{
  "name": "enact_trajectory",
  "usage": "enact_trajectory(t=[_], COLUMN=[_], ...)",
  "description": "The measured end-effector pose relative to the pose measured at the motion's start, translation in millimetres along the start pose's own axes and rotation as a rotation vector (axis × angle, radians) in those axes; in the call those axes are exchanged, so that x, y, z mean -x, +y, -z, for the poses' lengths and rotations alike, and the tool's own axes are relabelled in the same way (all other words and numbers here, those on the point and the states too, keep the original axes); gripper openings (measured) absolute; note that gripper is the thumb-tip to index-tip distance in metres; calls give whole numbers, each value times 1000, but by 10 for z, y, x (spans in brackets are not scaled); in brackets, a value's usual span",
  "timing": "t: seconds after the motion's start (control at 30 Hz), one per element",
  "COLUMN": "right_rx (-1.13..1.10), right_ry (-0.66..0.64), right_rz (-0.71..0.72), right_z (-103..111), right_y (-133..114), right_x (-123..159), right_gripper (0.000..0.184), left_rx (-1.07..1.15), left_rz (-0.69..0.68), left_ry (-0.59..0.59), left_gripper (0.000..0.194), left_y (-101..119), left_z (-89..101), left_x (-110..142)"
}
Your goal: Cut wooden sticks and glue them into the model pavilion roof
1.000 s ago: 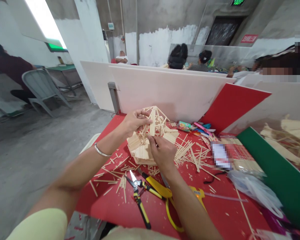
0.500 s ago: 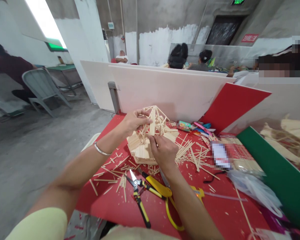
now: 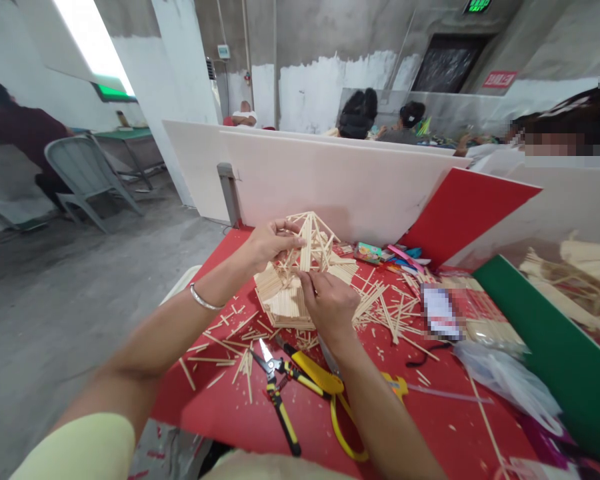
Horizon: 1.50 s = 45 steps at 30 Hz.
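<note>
A small model building made of thin wooden sticks (image 3: 325,250) stands on the table, with a pointed open frame above a wide slatted base (image 3: 287,303). Several sticks lie side by side as a narrow strip (image 3: 306,255) down the sloping front of the frame. My left hand (image 3: 273,241), a silver bangle on its wrist, pinches the strip's upper part from the left. Lower down, the thumb and forefinger of my right hand (image 3: 333,300) are closed at the strip's bottom end. My fingers hide part of the frame there.
Pruning shears (image 3: 279,387), a yellow utility knife (image 3: 315,370) and yellow-handled scissors (image 3: 341,427) lie on the red tabletop (image 3: 220,407) near me. Loose sticks (image 3: 390,307) are scattered around the model. A plastic bag (image 3: 510,380) and a green board (image 3: 545,347) are at right; white boards (image 3: 320,173) stand behind.
Both hands keep nearly the same hold on the strip; my right hand has shifted very slightly to the right.
</note>
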State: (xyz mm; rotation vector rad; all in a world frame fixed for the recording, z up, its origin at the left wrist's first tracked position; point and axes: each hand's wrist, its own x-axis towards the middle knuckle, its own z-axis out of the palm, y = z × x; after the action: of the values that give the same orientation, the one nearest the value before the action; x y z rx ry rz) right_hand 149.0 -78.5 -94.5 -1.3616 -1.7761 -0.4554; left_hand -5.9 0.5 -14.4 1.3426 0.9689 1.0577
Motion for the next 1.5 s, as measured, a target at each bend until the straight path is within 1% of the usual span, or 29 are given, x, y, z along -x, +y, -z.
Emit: enact_trajectory(t=[0.2, 0.6, 1.1, 1.37, 1.43, 1.5], right_rx=[22, 52, 49, 63, 14, -103], right_ry=[45, 71, 70, 62, 39, 5], right_rz=[32, 73, 94, 77, 41, -34], right_z=[1, 37, 63, 75, 70, 60], right_y=[6, 9, 14, 10, 2, -12], right_x=[-7, -25, -33, -39, -34, -27], right_gripper=[31, 30, 28, 29, 29, 29], left_rx=[-10, -22, 6, 2, 0, 2], left_rz=[-2, -5, 6, 3, 2, 3], left_ry=[-10, -2, -11, -23, -19, -16], left_gripper=[36, 34, 35, 36, 37, 37], left_y=[-8, -15, -24, -40, -42, -44], left_z=[10, 14, 12, 30, 30, 31], left_x=[-4, -9, -23, -30, -30, -31])
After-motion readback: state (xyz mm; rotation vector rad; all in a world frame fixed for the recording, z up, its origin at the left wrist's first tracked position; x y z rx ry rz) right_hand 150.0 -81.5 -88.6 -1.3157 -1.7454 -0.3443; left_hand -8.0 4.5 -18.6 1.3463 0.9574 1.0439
